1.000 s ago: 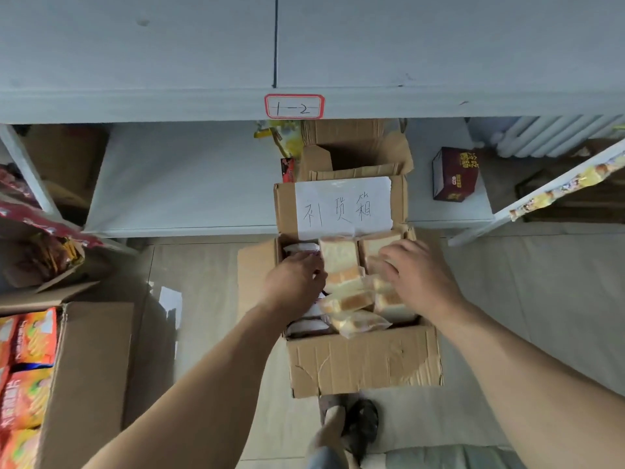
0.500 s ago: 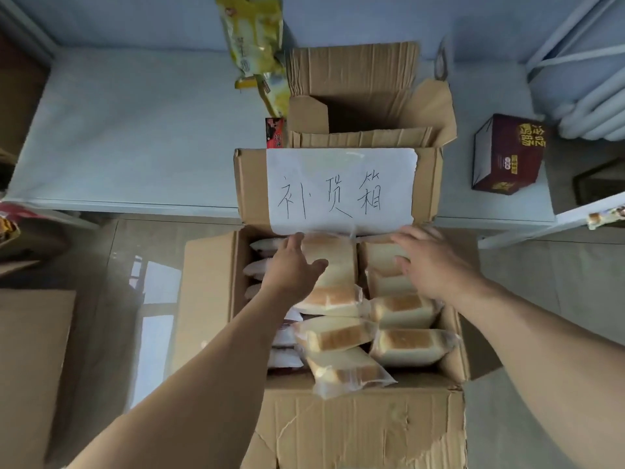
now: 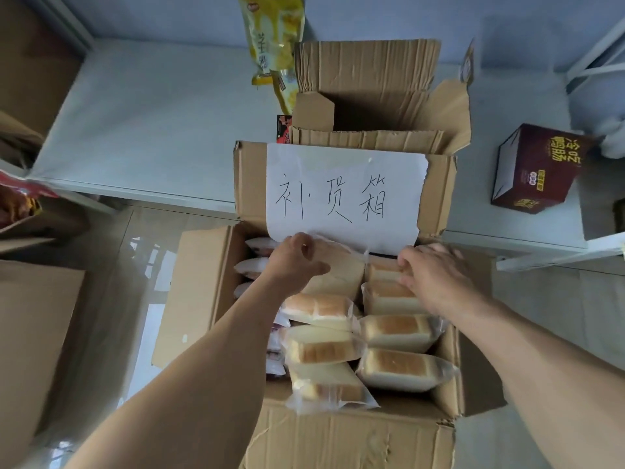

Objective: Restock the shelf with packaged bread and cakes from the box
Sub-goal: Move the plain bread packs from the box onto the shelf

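Lying long-axis crosswise in the box (image 3: pixel 355 441), wrapped bread loaves (image 3: pixel 399 328) are stacked below both hands; the left hand (image 3: pixel 297 262) grips one far loaf, the right hand (image 3: pixel 436 275) another beside it.

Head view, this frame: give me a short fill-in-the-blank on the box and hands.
1. The white paper sign is stuck on the box's upright ____.
2. The left hand and right hand both reach into the ____ box.
3. The dark red carton sits on the ____.

Answers: flap; cardboard; shelf
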